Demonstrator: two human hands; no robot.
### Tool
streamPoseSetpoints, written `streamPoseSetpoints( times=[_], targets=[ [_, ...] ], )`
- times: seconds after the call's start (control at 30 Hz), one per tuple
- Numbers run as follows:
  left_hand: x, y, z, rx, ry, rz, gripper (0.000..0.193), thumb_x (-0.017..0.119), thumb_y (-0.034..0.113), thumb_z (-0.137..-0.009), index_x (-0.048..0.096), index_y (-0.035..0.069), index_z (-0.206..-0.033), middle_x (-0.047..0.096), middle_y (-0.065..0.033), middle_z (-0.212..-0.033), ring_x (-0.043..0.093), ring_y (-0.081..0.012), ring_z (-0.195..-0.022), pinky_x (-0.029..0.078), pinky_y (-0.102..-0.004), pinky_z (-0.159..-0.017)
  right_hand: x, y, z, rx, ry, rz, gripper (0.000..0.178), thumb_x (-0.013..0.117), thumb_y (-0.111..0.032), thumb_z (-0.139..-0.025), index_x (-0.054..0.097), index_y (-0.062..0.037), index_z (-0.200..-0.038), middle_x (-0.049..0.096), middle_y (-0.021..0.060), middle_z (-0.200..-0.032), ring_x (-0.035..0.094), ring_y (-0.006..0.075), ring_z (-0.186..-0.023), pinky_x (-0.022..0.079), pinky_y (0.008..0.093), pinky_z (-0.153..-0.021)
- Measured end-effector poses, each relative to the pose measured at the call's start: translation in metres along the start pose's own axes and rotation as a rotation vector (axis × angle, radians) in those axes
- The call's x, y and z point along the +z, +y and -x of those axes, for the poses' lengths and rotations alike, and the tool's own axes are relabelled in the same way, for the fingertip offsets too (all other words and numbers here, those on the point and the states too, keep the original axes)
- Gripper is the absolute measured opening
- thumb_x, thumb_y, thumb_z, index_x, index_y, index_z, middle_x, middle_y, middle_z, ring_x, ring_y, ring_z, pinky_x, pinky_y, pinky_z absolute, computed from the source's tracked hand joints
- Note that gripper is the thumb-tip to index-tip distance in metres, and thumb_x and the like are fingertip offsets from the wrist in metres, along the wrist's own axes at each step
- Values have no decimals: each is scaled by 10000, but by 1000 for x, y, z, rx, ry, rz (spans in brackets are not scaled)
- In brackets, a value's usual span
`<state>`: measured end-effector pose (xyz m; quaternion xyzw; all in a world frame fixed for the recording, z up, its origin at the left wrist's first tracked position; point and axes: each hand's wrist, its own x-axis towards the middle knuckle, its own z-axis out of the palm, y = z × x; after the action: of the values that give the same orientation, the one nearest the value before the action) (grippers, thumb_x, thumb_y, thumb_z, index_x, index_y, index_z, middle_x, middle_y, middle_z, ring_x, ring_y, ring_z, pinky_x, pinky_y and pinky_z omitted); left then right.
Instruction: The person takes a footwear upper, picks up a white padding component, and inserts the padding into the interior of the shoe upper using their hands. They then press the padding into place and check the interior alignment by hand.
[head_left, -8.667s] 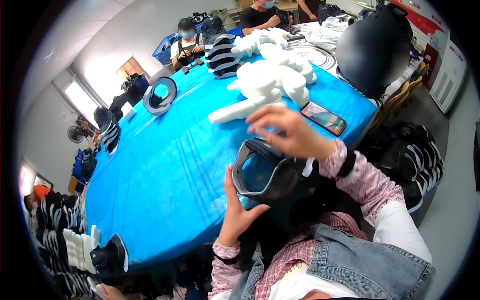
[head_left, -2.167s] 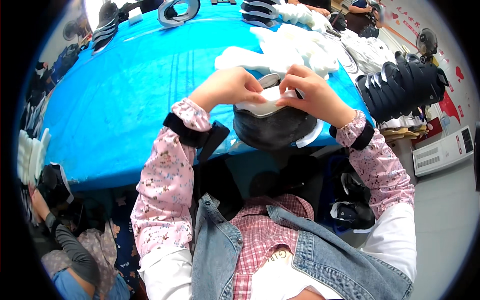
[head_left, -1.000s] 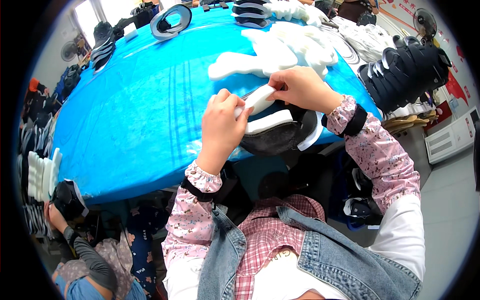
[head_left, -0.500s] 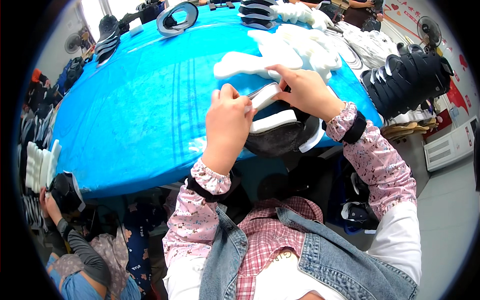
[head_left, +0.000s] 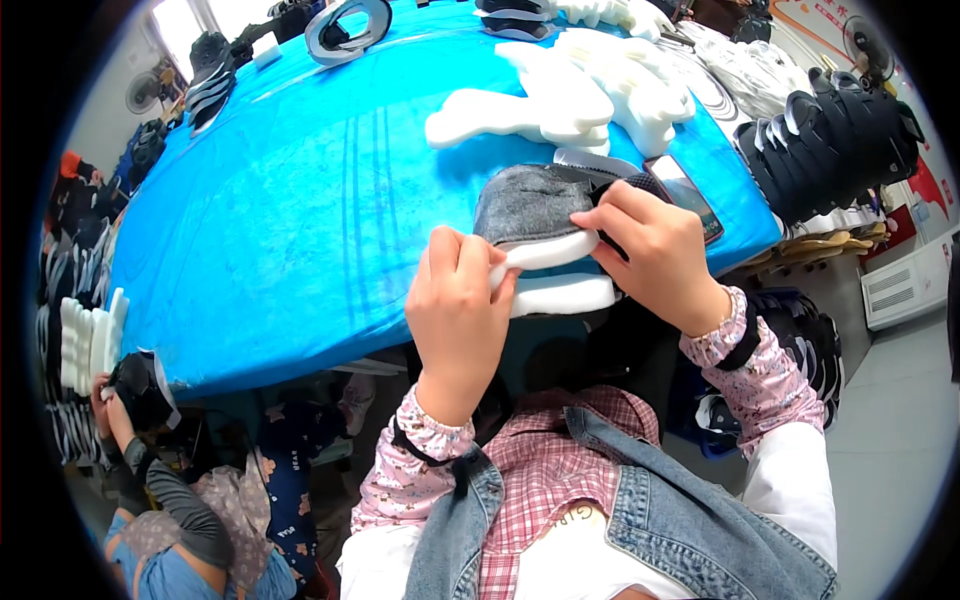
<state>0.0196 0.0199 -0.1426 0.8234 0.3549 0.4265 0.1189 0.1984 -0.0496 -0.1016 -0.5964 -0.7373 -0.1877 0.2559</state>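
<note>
Across the blue-covered table point(head_left: 270, 220), on the near side of the white foam pile point(head_left: 570, 95), the foam strip point(head_left: 550, 250) has tipped, exposing more grey fabric point(head_left: 530, 203); left hand point(head_left: 455, 315) and right hand point(head_left: 658, 258) fingers pinch that edge, seemingly easing access.

Letters point(head_left: 582, 518) mark the white shirt point(head_left: 560, 556) and navy cloth point(head_left: 298, 428).

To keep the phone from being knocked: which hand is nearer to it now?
Right. The right hand is just on the person's side of the phone; the left hand is farther away, at the left end of the grey piece.
</note>
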Motion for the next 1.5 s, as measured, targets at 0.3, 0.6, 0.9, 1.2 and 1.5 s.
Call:
streamPoseSetpoints(
  times=[0.3, 0.6, 0.9, 1.2, 1.5],
  targets=[
    [0, -1, 7, 46, 70, 17, 235, 715, 60, -642, 514, 69, -763, 574, -37, -808, 543, -214, -611, 426, -327, -535, 2, -5, 9, -68, 62, 11, 156, 674, -51, -658, 622, -73, -803, 517, 36, -697, 549, 192, -581, 432, 300, -488],
    [13, -39, -66, -118, -259, 120, 324, 699, 197, -697, 544, 70, -952, 618, -96, -809, 602, -294, -784, 463, -378, -681, 28, 32, -33, -29, 34, -17, 175, 555, -139, -855, 583, -34, -992, 551, 80, -799, 587, 235, -658, 476, 309, -573],
    [-16, -23, -55, 257, -525, 421, 332, 640, 88, -782, 561, 68, -1104, 600, -95, -1045, 595, -227, -936, 463, -308, -818, -5, 18, -20, 228, -285, -1015, 256, 478, -64, -889, 475, 8, -1134, 526, 85, -1089, 516, 146, -1045, 403, 273, -934],
    [-5, -36, -65, 257, -496, 130, 287, 666, 182, -774, 644, 122, -1054, 663, -79, -873, 643, -178, -739, 498, -273, -674, -7, 46, -15, 279, -419, -523, 215, 562, -105, -865, 587, -59, -1073, 609, 49, -807, 572, 125, -740, 467, 237, -717],
    [11, -22, -78, 246, -501, -222, 213, 673, 263, -694, 689, 80, -803, 647, -103, -703, 626, -252, -643, 481, -335, -586, -1, 44, -20, 313, -430, -492, 211, 524, -165, -896, 609, -68, -1063, 604, 58, -707, 583, 124, -602, 478, 253, -579]
  ],
)
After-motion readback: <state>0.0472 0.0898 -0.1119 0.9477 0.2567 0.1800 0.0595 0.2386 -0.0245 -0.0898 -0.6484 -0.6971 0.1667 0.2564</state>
